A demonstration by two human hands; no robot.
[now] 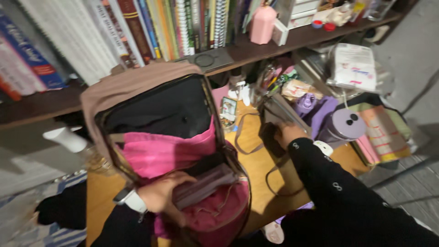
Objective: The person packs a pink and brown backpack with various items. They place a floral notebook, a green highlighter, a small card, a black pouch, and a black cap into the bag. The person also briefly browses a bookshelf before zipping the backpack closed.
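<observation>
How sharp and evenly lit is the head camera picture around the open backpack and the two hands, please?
Head view: soft with motion blur throughout, and tilted, so the bookshelf slants. The backpack interior is dark, its pink lining brightest. The left hand at the pocket is smeared; the right hand on a dark object is dim, its sleeve nearly black. No strong glare shows; right floor is grey and murky.

The open backpack fills the left half of the surface, its mouth crowded with pink cloth and the left hand. Bare wood shows only in a strip down the middle, crossed by loose straps. Toward the right edge the right hand meets a dark pouch, hemmed in by a purple bottle and clutter at the back edge under the bookshelf
</observation>
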